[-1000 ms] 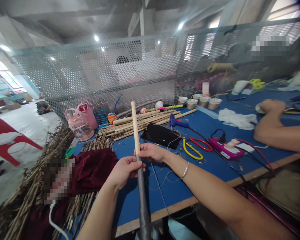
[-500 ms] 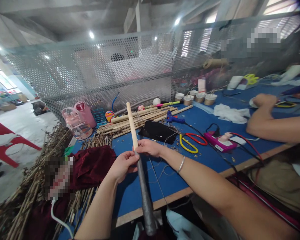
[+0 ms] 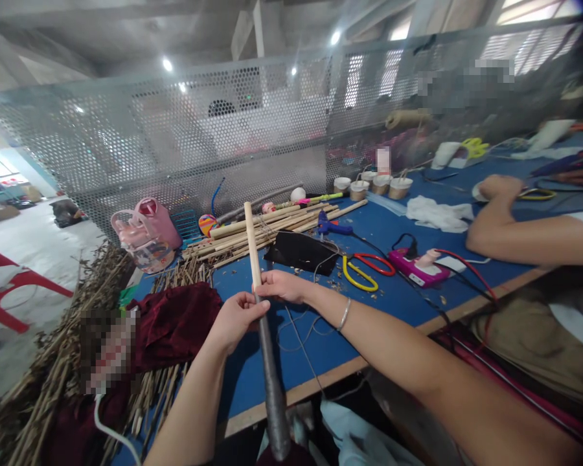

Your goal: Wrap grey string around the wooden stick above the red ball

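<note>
A pale wooden stick stands tilted in front of me, its lower length covered by a grey wrap or sleeve that reaches down toward my lap. My left hand is closed on the stick, its thumb pressing near the upper edge of the grey covering. Just above, the fingers of my right hand pinch the stick where bare wood meets grey. A silver bracelet circles my right wrist. A thin grey cord runs over the blue table beside the stick; whether it joins the covering cannot be seen.
Wooden sticks, a blue glue gun, scissors and a pink power strip lie on the table. Dark red cloth and dry stalks are at left. A co-worker's arm rests at right.
The camera has turned slightly, so the background sits a little further left. Both hands keep their hold on the stick, which looks slightly more upright.
</note>
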The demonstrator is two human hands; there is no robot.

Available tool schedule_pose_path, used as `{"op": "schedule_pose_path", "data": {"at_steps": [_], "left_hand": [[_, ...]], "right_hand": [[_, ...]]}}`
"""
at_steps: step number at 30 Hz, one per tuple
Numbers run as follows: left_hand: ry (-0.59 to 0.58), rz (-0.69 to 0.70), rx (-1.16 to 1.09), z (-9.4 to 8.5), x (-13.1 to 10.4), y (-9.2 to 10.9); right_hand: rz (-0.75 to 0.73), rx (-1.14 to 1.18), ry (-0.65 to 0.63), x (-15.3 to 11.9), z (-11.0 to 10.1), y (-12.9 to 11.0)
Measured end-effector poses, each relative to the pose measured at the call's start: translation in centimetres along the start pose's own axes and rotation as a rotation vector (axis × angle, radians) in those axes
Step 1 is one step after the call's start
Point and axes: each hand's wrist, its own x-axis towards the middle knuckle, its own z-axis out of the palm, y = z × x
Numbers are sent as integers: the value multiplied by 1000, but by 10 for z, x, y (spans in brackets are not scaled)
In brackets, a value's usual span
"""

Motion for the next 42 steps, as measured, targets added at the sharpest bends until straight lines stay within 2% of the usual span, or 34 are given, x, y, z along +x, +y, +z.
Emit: {"op": "schedule_pose_path", "data": {"at_steps": [2, 5, 7, 8, 12, 13, 15, 18, 22, 24, 29, 31, 34, 37, 42], "left_hand": [[-26, -18, -21, -1, 1, 0], [-164, -71, -86, -1, 0, 4], [-215, -82, -96, -1, -2, 6], [-196, -68, -81, 0, -3, 6], [20, 33, 41, 3, -3, 2], [43, 36, 51, 3, -2, 1], [20, 11, 27, 3, -2, 2], [-85, -18, -50, 1, -3, 6], [-216, -43, -76, -1, -6, 11], [-189, -28, -46, 0, -6, 10], [35, 51, 74, 5, -4, 3], [12, 43, 39, 5, -3, 4], [-110, 10, -69, 2, -5, 8], [-196, -45, -106, 1, -7, 10], [-10, 9, -30, 4, -4, 3]], "right_hand": [[2, 32, -34, 0, 0, -1], [-10, 96, -95, -2, -2, -3], [-10, 92, -84, -3, -2, -4], [-7, 76, -68, -3, -2, -4], [12, 33, -44, -1, -2, -3], [16, 48, -52, -1, -2, -3], [17, 105, -93, -2, -5, -3], [7, 183, -155, -3, -9, -3], [-2, 191, -146, -3, -9, -2], [-6, 157, -125, -2, -8, -1], [5, 97, -83, 0, -5, 0], [14, 115, -92, -1, -5, -1], [20, 145, -137, -3, -6, -3], [-4, 112, -115, -3, -5, -4], [3, 43, -46, 0, -3, -3]]}}
